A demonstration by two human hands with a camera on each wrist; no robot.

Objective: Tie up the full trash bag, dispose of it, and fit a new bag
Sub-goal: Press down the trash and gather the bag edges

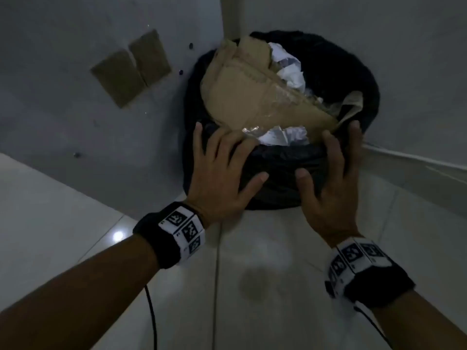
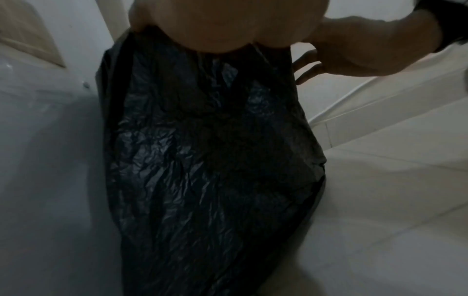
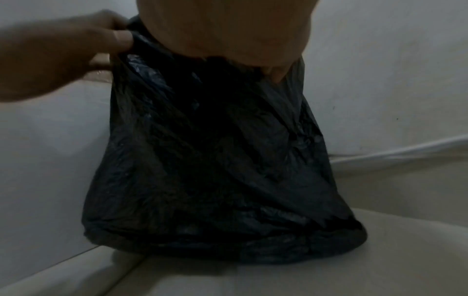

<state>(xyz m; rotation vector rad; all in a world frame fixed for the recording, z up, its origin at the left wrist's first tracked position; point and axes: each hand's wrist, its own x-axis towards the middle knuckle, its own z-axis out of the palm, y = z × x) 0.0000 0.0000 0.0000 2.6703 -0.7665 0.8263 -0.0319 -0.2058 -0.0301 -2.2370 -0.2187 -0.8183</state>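
Head view: both hands were on the near rim of a stuffed black trash bag [image 1: 283,162] in the corner.

Going left to right, two brown patches [image 1: 131,68] sat on the wall, then the left hand [image 1: 222,170] lay with fingers spread and straight over the bag's rim, not clenched around anything, thumb out across the plastic. Cardboard [image 1: 252,94] and crumpled white paper [image 1: 288,69] poked out the top, which only this view showed. The right hand [image 1: 331,178] was on the right side of the rim, fingers hooked over the edge and thumb on the outside, grasping it. Wrist views gave what the head cam couldn't: the wrinkled bag side [image 2: 215,160] running down to the pale tiled floor [image 3: 329,270], and it looked like the left hand's fingers [image 3: 119,38] were pressing the rim.
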